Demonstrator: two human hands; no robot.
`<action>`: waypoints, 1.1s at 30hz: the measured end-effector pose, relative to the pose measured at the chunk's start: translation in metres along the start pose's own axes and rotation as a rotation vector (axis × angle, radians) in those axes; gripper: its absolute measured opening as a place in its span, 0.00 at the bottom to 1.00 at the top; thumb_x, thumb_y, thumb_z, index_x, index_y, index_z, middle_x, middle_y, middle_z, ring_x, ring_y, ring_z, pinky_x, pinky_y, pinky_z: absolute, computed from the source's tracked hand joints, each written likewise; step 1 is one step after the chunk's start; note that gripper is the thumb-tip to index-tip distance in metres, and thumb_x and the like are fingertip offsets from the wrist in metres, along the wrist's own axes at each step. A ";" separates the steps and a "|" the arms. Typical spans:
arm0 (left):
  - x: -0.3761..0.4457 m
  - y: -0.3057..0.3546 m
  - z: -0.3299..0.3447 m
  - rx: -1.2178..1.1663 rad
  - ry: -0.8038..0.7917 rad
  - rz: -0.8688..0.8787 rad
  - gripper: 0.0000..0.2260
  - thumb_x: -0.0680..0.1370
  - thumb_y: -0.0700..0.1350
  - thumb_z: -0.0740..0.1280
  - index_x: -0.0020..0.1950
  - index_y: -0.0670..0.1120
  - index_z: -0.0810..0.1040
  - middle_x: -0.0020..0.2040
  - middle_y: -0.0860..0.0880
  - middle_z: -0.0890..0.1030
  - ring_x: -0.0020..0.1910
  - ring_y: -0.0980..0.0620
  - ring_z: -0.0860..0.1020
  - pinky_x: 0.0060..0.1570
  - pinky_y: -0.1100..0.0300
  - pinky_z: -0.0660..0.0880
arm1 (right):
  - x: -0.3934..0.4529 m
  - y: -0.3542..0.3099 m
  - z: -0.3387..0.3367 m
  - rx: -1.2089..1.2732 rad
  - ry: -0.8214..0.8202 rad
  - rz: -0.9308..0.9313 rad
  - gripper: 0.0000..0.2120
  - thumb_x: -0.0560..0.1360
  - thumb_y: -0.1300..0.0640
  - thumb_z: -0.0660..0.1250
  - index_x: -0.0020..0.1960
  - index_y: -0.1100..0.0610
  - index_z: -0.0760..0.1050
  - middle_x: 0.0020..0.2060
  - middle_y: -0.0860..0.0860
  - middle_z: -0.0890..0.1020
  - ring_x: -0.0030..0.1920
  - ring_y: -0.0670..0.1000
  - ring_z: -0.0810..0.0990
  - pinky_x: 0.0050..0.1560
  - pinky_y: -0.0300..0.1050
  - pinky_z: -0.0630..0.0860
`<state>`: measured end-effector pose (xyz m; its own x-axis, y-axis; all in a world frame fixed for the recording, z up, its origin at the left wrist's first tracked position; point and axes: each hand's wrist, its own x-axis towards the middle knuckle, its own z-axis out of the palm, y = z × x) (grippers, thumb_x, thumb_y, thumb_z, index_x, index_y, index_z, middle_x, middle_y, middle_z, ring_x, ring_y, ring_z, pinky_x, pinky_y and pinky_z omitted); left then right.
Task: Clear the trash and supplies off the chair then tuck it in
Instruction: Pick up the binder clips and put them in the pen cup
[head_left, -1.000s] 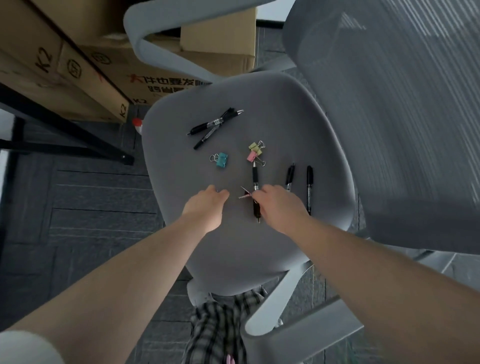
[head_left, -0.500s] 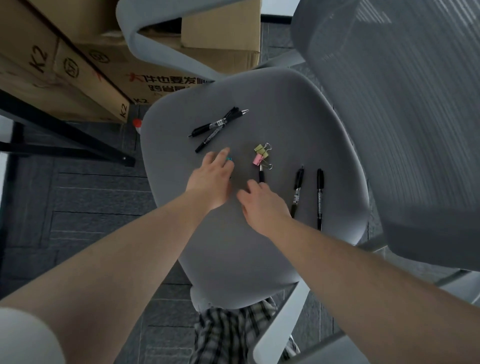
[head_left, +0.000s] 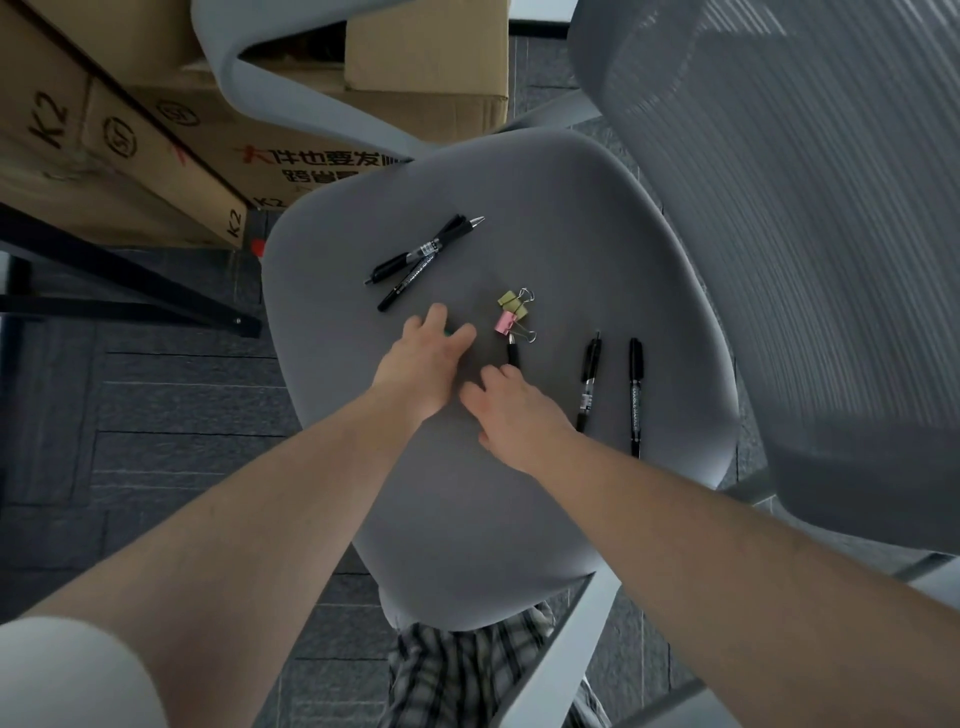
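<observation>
The grey chair seat (head_left: 571, 234) carries pens and binder clips. Two black pens (head_left: 426, 254) lie crossed at its far left. A yellow clip (head_left: 511, 301) and a pink clip (head_left: 506, 323) sit together near the middle. My left hand (head_left: 421, 358) is spread flat over the spot where the teal clip lay, hiding it. My right hand (head_left: 511, 410) rests curled on the lower part of a black pen (head_left: 513, 356), whose tip shows below the pink clip; its grip is hidden. Two more black pens (head_left: 589, 384) (head_left: 636, 395) lie side by side to the right.
The mesh backrest (head_left: 805, 208) rises at the right. A grey armrest (head_left: 291, 88) arcs over the seat's far left, in front of stacked cardboard boxes (head_left: 156, 156). A black metal frame (head_left: 130, 275) stands on the dark floor at left. My plaid trousers (head_left: 467, 675) show below the seat.
My left hand has moved forward and spread over the teal clip. My right hand has slid slightly forward along the pen, and the red clip seen near it earlier is out of sight.
</observation>
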<state>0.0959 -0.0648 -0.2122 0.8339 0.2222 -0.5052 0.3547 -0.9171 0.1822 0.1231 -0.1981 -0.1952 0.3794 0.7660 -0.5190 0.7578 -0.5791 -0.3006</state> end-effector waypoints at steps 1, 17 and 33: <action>0.000 0.000 0.001 -0.005 -0.005 -0.001 0.15 0.75 0.36 0.61 0.60 0.47 0.67 0.62 0.43 0.62 0.55 0.41 0.66 0.40 0.53 0.69 | 0.000 0.001 -0.002 0.032 -0.003 0.005 0.16 0.75 0.63 0.64 0.61 0.61 0.66 0.56 0.59 0.69 0.58 0.59 0.67 0.43 0.50 0.68; 0.017 0.019 -0.028 -0.630 0.147 -0.328 0.09 0.73 0.36 0.57 0.51 0.46 0.70 0.48 0.46 0.67 0.35 0.45 0.69 0.31 0.60 0.65 | 0.038 0.084 -0.052 0.480 0.429 0.532 0.10 0.73 0.64 0.63 0.53 0.59 0.78 0.54 0.59 0.79 0.57 0.61 0.75 0.50 0.46 0.72; 0.041 0.055 -0.014 -0.552 0.108 -0.329 0.14 0.75 0.50 0.68 0.54 0.43 0.75 0.56 0.42 0.72 0.53 0.41 0.75 0.44 0.55 0.69 | 0.067 0.091 -0.057 0.127 0.150 0.109 0.14 0.72 0.65 0.62 0.53 0.56 0.80 0.47 0.60 0.81 0.52 0.63 0.76 0.49 0.54 0.78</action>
<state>0.1555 -0.1018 -0.2105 0.6724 0.5209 -0.5258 0.7398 -0.4966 0.4540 0.2479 -0.1841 -0.2118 0.5376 0.7242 -0.4319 0.6383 -0.6842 -0.3527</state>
